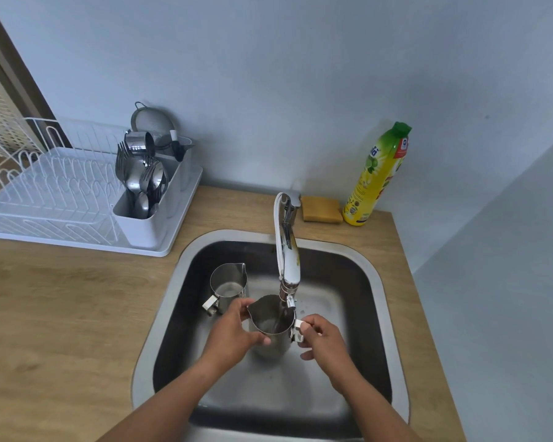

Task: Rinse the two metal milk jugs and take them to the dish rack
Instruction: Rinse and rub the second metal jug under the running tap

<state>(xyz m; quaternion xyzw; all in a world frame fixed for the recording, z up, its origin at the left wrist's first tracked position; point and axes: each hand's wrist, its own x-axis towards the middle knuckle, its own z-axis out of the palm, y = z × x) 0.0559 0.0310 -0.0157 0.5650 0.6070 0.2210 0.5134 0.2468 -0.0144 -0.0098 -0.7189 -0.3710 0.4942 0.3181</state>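
I hold one metal milk jug (270, 317) upright over the steel sink (186, 266), right under the faucet (287, 250) spout, and water runs into it. My left hand (233, 330) wraps the jug's body on its left side. My right hand (320, 338) pinches its handle on the right. The second metal milk jug (228, 283) stands upright on the sink floor at the back left, its handle pointing toward me. The white dish rack (61, 199) sits on the wooden counter to the left of the sink.
A cutlery holder (154, 193) full of forks and spoons stands at the rack's right end, with a strainer behind it. A yellow sponge (321, 209) and a yellow dish soap bottle (375, 177) stand behind the sink by the wall. A wall closes the right side.
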